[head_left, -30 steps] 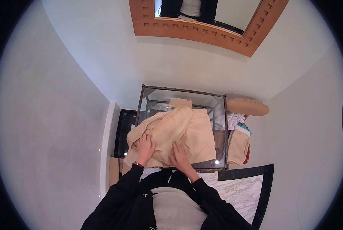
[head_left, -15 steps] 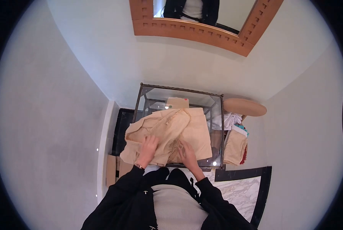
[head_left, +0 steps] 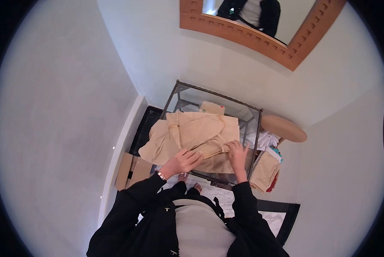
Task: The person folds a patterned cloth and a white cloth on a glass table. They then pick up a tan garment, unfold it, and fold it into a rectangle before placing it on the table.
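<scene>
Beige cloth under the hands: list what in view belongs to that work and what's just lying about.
Apparently in use:
beige cloth
left hand, on the cloth
right hand, on the cloth
glass-topped table, under it

Seemingly unrelated:
folded beige fabric, beside the table
white fabric
round tan top
wooden mirror frame, on the wall

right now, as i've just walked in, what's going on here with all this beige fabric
A person in black sleeves is handling a large, wrinkled beige cloth lying in layers on a glass-topped table with a dark metal frame. Both hands are on its near part: the left hand near the middle, the right hand farther right. How firmly either grips is unclear. A folded beige cloth sits to the right of the table.
</scene>
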{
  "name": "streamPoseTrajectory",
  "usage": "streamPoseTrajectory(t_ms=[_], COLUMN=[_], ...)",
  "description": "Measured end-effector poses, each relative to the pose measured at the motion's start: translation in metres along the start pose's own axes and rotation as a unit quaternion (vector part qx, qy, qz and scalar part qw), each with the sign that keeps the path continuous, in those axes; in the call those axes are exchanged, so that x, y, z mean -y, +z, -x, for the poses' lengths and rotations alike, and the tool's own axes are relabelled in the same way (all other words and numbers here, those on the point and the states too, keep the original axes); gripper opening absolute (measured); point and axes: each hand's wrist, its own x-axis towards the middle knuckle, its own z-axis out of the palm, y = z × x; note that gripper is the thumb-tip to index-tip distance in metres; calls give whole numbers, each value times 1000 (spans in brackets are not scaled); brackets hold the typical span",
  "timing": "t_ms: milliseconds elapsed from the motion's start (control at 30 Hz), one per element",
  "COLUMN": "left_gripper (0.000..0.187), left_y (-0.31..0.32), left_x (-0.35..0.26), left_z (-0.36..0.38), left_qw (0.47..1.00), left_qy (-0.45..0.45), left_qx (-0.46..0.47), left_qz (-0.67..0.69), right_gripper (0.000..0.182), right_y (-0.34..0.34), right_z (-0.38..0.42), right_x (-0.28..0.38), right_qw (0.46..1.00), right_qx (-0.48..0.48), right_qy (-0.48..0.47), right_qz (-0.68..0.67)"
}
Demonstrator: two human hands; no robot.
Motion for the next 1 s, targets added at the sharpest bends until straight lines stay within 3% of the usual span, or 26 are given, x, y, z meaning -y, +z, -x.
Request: streamPoseTrajectory(t_ms=[167,333,433,533,600,667,733,800,833,867,1000], left_gripper=[42,40,37,34,30,23,14,11,9,8,6], left_y=[1,-1,-2,9,20,34,52,67,75,84,89], left_x=[-3,-5,-2,4,9,11,16,21,24,26,38], left_z=[1,-2,-11,-19,-28,-42,-59,-76,-81,-81,-84], left_qw=[999,998,998,997,997,996,994,992,991,991,989], left_qy=[14,-4,-18,-16,-11,-12,-15,-16,-18,-31,-57], left_qx=[13,31,24,24,16,26,49,55,57,55,72], left_qz=[-51,-59,-64,-71,-71,-79,-101,-114,-121,-116,-117], right_gripper=[33,20,22,27,31,30,27,27,29,30,23], right_y=[-19,-44,-47,-61,-89,-99,-70,-89,-95,-91,-81], right_z=[7,3,6,10,-2,-1,13,23,25,26,26], right_x=[-29,-29,-37,-13,48,102,139,199,222,232,237], right_qw=[993,964,958,998,990,963,884,863,921,933,868], right_qx=[-6,-108,-36,3,-57,-23,93,221,140,74,79], right_qy=[32,81,130,14,-36,-116,-211,-147,-194,-229,-266], right_qz=[-111,-227,-252,-69,-127,-242,-407,-430,-308,-267,-412])
